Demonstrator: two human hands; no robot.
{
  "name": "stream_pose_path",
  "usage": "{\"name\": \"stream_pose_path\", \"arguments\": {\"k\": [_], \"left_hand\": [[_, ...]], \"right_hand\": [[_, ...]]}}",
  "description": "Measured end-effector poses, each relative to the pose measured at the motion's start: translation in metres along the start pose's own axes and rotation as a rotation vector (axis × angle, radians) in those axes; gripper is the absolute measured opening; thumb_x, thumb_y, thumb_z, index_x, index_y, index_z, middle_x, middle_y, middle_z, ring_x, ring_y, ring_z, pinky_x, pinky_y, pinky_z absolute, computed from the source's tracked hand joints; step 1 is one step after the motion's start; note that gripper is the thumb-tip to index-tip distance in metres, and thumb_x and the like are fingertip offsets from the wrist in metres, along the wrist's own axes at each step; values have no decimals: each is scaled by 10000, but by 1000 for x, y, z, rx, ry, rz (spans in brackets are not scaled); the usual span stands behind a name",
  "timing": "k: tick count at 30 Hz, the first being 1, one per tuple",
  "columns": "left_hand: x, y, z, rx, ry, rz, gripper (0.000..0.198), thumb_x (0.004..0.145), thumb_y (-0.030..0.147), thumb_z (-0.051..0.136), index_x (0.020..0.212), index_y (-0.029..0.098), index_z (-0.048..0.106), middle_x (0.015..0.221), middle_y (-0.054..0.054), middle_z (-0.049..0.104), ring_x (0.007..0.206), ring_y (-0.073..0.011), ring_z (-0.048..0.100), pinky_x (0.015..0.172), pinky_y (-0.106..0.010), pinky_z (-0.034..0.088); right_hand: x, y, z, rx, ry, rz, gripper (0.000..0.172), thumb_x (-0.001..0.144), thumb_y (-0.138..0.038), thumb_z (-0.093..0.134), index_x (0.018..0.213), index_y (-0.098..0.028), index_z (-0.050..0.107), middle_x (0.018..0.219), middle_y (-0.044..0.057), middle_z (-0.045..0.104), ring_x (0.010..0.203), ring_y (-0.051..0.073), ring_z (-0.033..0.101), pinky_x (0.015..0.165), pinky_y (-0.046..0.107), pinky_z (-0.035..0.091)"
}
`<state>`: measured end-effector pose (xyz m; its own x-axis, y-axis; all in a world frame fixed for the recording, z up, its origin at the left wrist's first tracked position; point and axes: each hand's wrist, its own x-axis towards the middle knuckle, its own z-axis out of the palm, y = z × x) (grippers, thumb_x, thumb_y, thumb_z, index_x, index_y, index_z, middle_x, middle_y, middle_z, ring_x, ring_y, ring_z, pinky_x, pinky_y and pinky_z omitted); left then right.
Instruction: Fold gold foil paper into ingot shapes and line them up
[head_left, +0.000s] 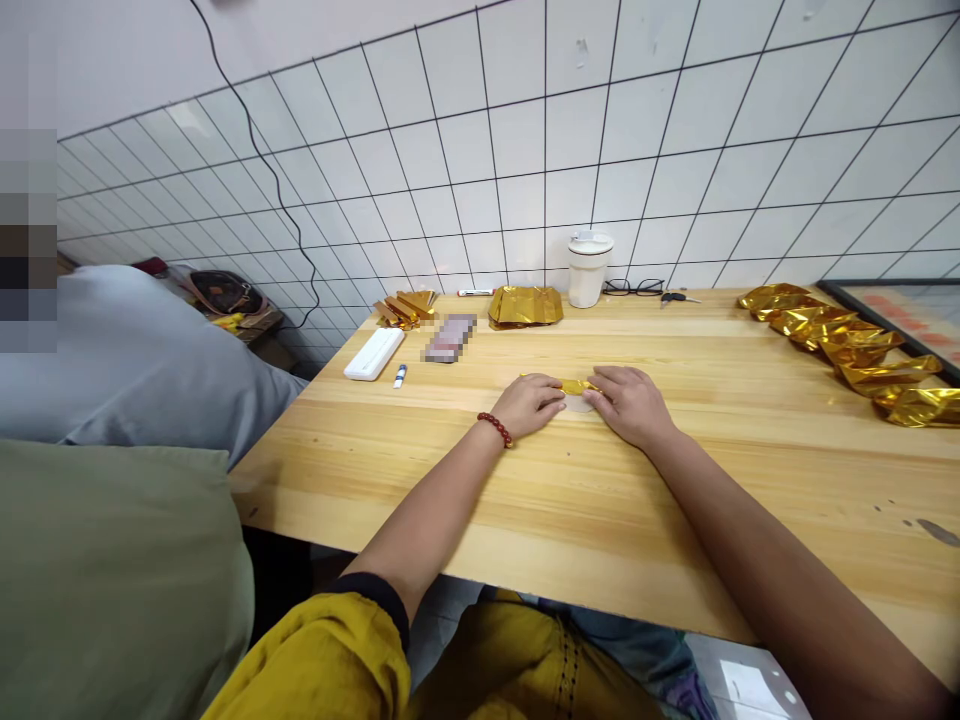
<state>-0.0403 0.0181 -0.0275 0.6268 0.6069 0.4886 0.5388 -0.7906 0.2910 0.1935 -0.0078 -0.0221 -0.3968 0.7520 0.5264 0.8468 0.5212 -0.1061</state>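
Note:
A small strip of gold foil paper [576, 387] lies on the wooden table between my two hands, folded or rolled along its length. My left hand [531, 405], with a red bead bracelet at the wrist, presses its fingers and thumb on the strip's left end. At the right end, the fingers and thumb of my right hand [628, 405] close on the same strip. Just below the foil a pale, whitish patch [579, 404] shows on the table; I cannot tell what it is. My fingertips hide both ends of the strip.
Behind my hands are a gold foil stack [525, 307], gold strips [409, 308], a white lidded cup [589, 272], glasses [634, 288] and keys [679, 298]. A white case [375, 354] lies left. Folded gold foil pieces [847, 350] line the right. A person [142, 360] sits left.

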Motion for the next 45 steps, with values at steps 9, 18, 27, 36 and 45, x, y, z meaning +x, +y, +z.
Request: {"name": "stream_pose_path", "arguments": {"k": [9, 18, 27, 36, 45], "left_hand": [[0, -1, 2, -9, 12, 9, 186, 923, 291, 618, 998, 200, 763, 1131, -99, 725, 1077, -231, 659, 968, -415, 519], [0, 0, 0, 7, 15, 17, 193, 923, 289, 620, 996, 180, 762, 1124, -105, 728, 1069, -228, 663, 962, -408, 527], [1, 1, -1, 3, 1, 2, 188, 924, 297, 618, 1005, 208, 762, 1131, -88, 726, 1079, -224, 657, 971, -412, 520], [0, 0, -1, -8, -12, -12, 190, 923, 295, 620, 1005, 200, 763, 1138, -94, 722, 1087, -227, 654, 974, -409, 515], [0, -1, 0, -9, -3, 7, 193, 924, 298, 617, 1012, 204, 762, 1137, -95, 723, 1084, -229, 656, 971, -420, 520]], "right_hand": [[0, 2, 6, 100, -209, -145, 492, 991, -484, 417, 1308, -182, 643, 1378, 130, 611, 1299, 305, 540, 1056, 487, 443], [0, 2, 5, 96, -221, -146, 508, 996, -488, 404, 1308, -167, 644, 1383, 131, 606, 1305, 306, 535, 1057, 482, 448], [1, -6, -3, 7, -155, -4, 382, 1006, -433, 429, 1156, -234, 719, 1244, 77, 706, 1190, 260, 625, 1096, 515, 337], [1, -5, -7, -66, -68, 163, 430, 1013, -414, 413, 861, -216, 763, 991, 70, 781, 956, 227, 704, 1102, 484, 287], [-1, -1, -2, 36, -9, 45, 406, 989, -439, 427, 1199, -213, 691, 1293, 132, 670, 1198, 286, 605, 1088, 522, 338]]}}
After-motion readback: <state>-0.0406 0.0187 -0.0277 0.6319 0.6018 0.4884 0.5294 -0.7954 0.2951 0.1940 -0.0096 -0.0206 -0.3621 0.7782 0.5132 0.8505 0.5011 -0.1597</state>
